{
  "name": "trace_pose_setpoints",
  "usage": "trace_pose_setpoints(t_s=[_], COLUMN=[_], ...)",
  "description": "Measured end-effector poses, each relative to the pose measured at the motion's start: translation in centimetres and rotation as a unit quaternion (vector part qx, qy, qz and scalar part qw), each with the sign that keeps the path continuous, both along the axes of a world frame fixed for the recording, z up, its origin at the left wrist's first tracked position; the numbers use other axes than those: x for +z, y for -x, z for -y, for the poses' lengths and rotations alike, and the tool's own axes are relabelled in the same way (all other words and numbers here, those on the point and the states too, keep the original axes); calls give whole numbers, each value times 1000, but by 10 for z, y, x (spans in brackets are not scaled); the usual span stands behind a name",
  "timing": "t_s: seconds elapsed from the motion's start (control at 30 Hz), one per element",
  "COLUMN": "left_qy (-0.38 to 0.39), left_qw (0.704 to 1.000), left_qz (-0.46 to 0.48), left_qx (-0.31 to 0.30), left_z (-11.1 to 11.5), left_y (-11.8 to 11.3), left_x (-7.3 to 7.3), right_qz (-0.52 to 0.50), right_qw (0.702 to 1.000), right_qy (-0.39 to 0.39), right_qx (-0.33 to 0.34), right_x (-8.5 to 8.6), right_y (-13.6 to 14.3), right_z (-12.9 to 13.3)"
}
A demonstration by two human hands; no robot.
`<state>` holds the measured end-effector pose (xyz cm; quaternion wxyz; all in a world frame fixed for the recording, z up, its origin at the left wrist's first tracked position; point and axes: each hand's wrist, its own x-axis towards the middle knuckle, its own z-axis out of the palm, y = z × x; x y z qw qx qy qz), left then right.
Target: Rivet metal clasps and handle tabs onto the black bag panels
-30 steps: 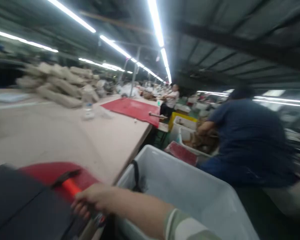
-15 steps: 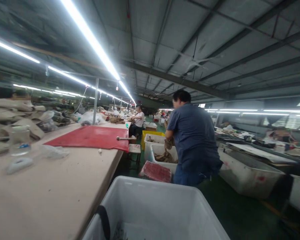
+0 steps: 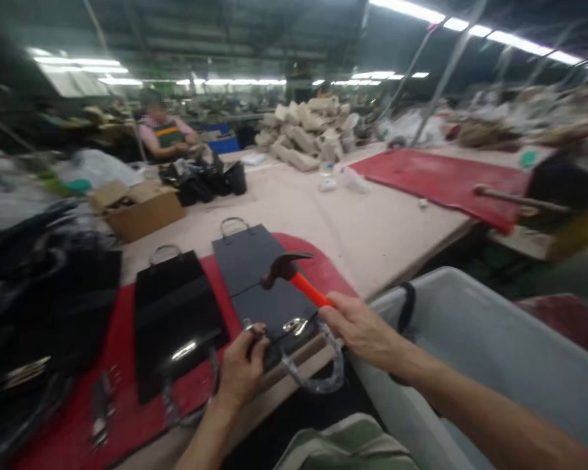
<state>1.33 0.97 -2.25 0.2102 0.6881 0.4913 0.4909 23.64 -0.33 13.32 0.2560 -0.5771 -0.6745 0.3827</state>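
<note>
My right hand (image 3: pixel 357 323) is wrapped round the orange handle of a claw hammer (image 3: pixel 287 267), its dark head above a grey bag panel (image 3: pixel 255 261). My left hand (image 3: pixel 242 365) is closed in a pinch at the panel's near edge; a small shiny bit shows at the fingertips, too blurred to name. Beside it, metal fittings (image 3: pixel 294 324) and a plastic-wrapped handle (image 3: pixel 318 382) are on the near part of the panel. To the left lies a black bag panel (image 3: pixel 176 313) with its own handles. Both panels rest on a red mat (image 3: pixel 210 267).
A grey-white bin (image 3: pixel 441 326) stands at my right against the table (image 3: pixel 392 222). Metal tools (image 3: pixel 100 405) lie on the mat at left, near plastic-wrapped black pieces (image 3: pixel 53 281). Farther back are a cardboard box (image 3: pixel 144 212), beige pieces (image 3: pixel 304 134) and a seated person (image 3: pixel 164 134).
The view has swung left and down from the aisle and a co-worker in blue to the table. Both my hands, the hammer and the bag panels have come into view.
</note>
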Motion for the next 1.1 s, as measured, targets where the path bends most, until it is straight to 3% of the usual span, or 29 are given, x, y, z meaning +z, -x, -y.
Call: trace_pose_setpoints(t_s=[0.1,0.23,0.33,0.5,0.7,0.87,1.03,1.1], left_qy=[25,32,29,40,43,34,32,34], left_qw=[999,999,1000,999,999,999,998,998], left_qz=[-18,-8,-6,-8,-18,-32,-48,-56], left_qx=[14,12,7,2,2,3,-5,-6], left_z=[13,6,5,8,8,8,8,8], left_y=[25,14,13,17,17,17,17,16], left_x=[-3,0,1,1,3,3,4,5], right_qz=[92,117,166,287,173,274,107,138], right_qw=[993,980,960,929,952,929,932,936], right_qy=[-63,-150,-211,-192,-238,-199,-344,-319], right_qx=[36,55,78,134,81,146,43,55], right_x=[3,23,26,22,28,33,45,40], right_y=[-1,7,15,13,19,13,13,12], right_z=[-6,3,4,1,7,6,10,11])
